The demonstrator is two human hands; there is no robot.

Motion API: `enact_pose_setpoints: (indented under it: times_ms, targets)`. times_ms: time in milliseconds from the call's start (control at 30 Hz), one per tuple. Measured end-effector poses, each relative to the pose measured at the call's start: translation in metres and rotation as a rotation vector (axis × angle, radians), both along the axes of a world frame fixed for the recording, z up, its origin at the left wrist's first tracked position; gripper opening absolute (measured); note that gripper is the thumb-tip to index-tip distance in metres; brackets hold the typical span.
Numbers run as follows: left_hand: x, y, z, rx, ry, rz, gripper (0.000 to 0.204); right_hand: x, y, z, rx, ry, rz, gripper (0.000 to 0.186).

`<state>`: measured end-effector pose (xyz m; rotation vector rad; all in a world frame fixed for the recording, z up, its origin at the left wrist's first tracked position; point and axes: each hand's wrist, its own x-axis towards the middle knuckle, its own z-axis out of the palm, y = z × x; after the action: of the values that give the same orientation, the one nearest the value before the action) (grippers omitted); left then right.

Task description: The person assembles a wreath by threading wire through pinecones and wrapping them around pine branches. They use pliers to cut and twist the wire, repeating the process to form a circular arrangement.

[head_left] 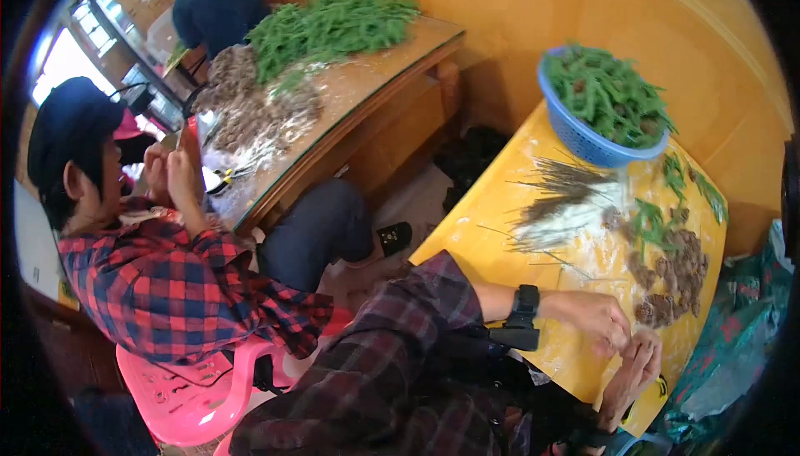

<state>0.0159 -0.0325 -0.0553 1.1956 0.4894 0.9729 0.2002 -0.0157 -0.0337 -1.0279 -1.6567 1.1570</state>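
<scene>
Over the near edge of the yellow table (485, 235), my left hand (598, 320) and my right hand (637, 368) meet with fingers pinched together. Whatever lies between the fingertips is too small or hidden to name. A dark watch-like band (523, 310) circles my left wrist. Just beyond my hands are several brown pine cones (679, 273) in a loose pile. Green artificial pine sprigs (650, 224) lie beside them. Farther off rests a bundle of thin dark stems (554, 182) with whitish ends. Something yellow and black (662, 386) shows partly beside my right hand.
A blue basket (587, 141) heaped with green sprigs stands at the table's far end. Plastic bags (733, 348) crowd the right side. At left a co-worker in a checked shirt (167, 289) sits on a pink chair (187, 398) by a glass-topped table (350, 93). Another person works behind.
</scene>
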Motion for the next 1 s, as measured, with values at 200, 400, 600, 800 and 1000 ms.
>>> enact_pose_setpoints:
  times_ms: [200, 400, 600, 800, 1000]
  targets:
    - [-0.013, -0.002, 0.003, -0.266, -0.154, 0.024, 0.033, 0.003, 0.001, 0.000, -0.181, 0.068, 0.070, 0.020]
    - [-0.016, -0.002, 0.009, -0.310, -0.062, -0.065, 0.034, -0.006, 0.003, 0.019, -0.245, 0.230, 0.248, 0.014]
    - [-0.011, -0.001, 0.013, -0.320, 0.067, -0.061, 0.036, -0.001, 0.004, 0.007, -0.335, 0.348, 0.308, 0.010]
    - [-0.010, -0.002, 0.014, -0.292, 0.164, -0.064, 0.038, 0.002, 0.007, 0.006, -0.396, 0.321, 0.345, 0.011]
    - [-0.010, -0.002, 0.016, -0.236, 0.126, -0.114, 0.038, 0.002, 0.007, 0.003, -0.383, 0.411, 0.364, 0.009]
